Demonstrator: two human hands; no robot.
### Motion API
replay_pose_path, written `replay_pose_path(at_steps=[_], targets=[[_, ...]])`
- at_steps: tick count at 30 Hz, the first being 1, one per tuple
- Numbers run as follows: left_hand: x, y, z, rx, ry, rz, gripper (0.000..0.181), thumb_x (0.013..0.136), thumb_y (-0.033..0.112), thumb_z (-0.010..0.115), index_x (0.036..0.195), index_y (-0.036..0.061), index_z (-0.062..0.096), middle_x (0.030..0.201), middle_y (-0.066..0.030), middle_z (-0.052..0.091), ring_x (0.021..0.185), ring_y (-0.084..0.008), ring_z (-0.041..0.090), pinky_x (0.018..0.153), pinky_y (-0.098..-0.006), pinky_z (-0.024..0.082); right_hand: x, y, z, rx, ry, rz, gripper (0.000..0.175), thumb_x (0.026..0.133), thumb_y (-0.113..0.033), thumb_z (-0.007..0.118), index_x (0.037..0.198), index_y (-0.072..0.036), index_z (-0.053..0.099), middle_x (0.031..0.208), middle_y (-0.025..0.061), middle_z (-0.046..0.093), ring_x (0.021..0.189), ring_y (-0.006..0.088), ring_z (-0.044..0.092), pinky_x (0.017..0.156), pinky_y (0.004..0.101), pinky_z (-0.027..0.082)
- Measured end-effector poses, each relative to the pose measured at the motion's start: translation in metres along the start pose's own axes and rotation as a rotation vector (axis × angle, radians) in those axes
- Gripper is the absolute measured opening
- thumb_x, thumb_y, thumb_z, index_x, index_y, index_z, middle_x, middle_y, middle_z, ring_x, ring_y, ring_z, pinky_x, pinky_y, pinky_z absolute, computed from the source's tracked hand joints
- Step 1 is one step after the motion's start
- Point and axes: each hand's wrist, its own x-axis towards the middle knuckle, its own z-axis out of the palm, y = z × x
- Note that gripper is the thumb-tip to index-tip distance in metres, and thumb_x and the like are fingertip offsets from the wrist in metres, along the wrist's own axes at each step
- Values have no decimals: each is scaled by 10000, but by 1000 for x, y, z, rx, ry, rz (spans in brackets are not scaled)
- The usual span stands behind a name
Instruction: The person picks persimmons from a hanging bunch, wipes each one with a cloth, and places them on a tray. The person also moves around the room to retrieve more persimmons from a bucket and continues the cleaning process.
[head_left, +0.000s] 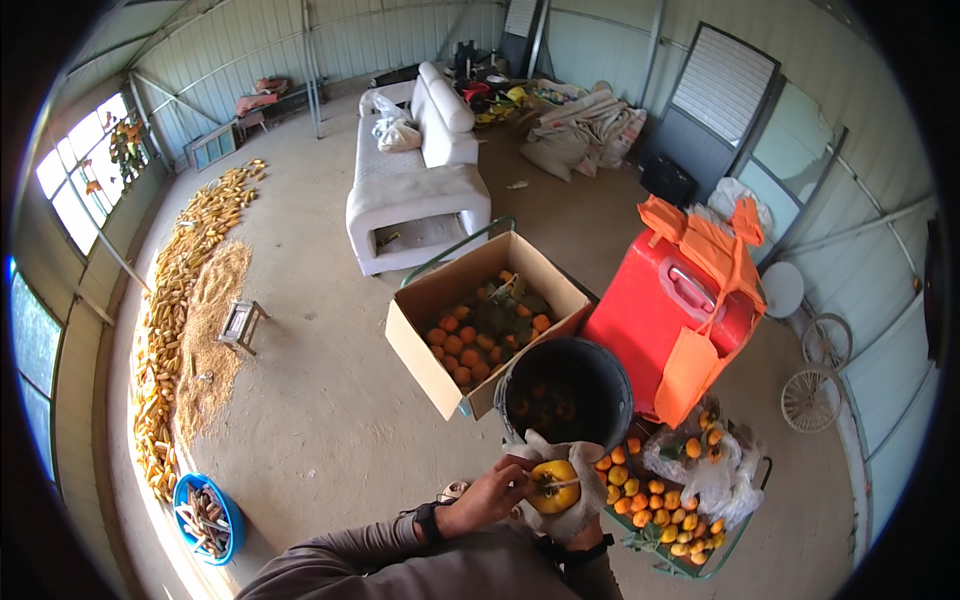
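Note:
My left hand has its fingers bent at the left side of a yellow persimmon. A thin pale stick-like thing lies across the fruit's top at my left fingertips; its kind is unclear. Beneath the fruit, my right hand supports it with a light grey cloth, which hides most of the fingers. Just beyond the cloth stands a black bucket with several dark orange fruits inside. Behind the bucket, a cardboard box contains orange persimmons and green leaves.
A red plastic jerrycan with orange fabric stands right of the bucket. More persimmons and plastic bags lie in a green-framed cart at lower right. Corn cobs, a small stool, a blue basin and a white sofa are farther off.

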Motion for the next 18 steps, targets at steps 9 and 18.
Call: replay_pose_path(at_steps=[9,18], targets=[[6,17,-13,358,-34,257,164,869,41,696,981,11,581,1219,-176,559,1063,-361,585,885,-411,530,-7,-4,-10,-1053,-2,-481,507,833,-184,719,1260,-51,482,1159,78,618,1050,184,623,952,324,519],[2,37,4,338,-86,166,604,887,132,715,1422,33,454,1269,-216,501,1114,-383,568,901,-421,534,-21,-7,-6,-460,-2,-336,371,938,-171,655,1262,-55,514,1104,68,636,971,182,640,795,297,541]])
